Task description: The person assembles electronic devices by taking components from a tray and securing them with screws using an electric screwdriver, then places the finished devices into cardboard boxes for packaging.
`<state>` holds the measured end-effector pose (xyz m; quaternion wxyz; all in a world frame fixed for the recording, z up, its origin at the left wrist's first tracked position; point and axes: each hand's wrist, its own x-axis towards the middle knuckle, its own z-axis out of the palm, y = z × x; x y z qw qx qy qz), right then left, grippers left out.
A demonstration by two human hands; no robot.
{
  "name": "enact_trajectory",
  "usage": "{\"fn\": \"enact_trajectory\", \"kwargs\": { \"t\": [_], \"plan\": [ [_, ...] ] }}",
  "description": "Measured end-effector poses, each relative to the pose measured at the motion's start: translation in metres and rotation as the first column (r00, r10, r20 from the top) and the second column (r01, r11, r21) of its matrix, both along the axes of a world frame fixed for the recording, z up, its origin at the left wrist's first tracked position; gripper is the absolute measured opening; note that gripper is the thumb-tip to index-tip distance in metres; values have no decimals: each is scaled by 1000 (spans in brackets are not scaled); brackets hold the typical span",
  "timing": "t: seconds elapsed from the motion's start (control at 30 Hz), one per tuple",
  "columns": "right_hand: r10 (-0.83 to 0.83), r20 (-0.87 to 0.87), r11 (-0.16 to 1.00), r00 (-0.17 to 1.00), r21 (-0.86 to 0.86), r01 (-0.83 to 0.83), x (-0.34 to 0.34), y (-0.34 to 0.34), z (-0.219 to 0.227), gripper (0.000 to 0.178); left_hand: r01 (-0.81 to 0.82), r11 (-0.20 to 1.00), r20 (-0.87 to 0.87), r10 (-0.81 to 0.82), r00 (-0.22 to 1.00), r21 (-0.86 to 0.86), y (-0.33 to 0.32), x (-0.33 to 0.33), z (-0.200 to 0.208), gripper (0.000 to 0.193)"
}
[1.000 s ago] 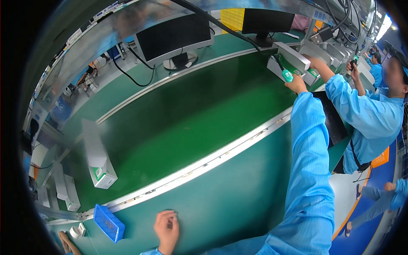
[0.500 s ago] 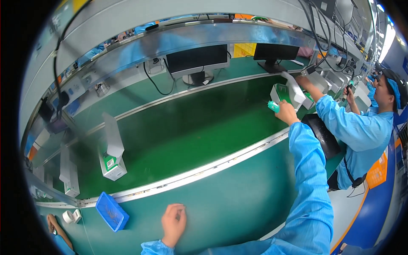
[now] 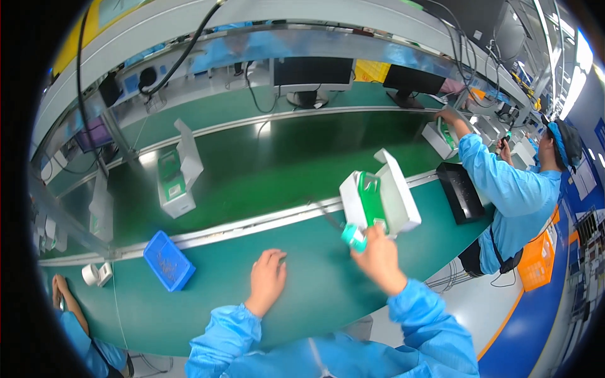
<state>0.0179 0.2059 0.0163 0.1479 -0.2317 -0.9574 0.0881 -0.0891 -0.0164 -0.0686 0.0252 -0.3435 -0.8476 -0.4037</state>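
Observation:
My right hand (image 3: 380, 261) is closed round a teal-handled tool (image 3: 354, 237) with a thin dark shaft; its exact kind is blurred. The fingertips of that hand also reach the near end of an open white box (image 3: 403, 201), though I cannot tell how firmly they grip it. Inside the box lies a green insert (image 3: 372, 198), and the lid stands up on its right. The box straddles the conveyor's metal rail. My left hand (image 3: 267, 283) rests over the green tabletop with nothing in it, its fingers loosely extended.
Left of me stands a blue bin (image 3: 169, 261) with small bits inside, beside a white roll (image 3: 91, 274). Another open white box (image 3: 179, 176) sits on the conveyor (image 3: 265, 157). A black tray (image 3: 460, 192) lies near a co-worker (image 3: 510, 183) at right. Another person's hands show at far left.
My right hand has come back toward me with the tool, and the open box has moved from the far right of the conveyor to the near rail. My left hand has stayed over the table.

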Motion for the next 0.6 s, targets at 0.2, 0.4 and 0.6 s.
{"fn": "enact_trajectory", "kwargs": {
  "t": [0.2,0.4,0.6],
  "plan": [
    [94,3,971,996,-223,-91,47,-114,-2,39,90,976,-126,-66,990,197,13,9,18,36],
    [105,-69,915,992,-384,-124,61,-122,4,41,137,941,-203,-76,976,308,17,21,39,39],
    [15,-380,922,925,-353,-160,62,-96,31,47,479,871,-314,-426,848,111,26,62,48,38]
  ]
}}
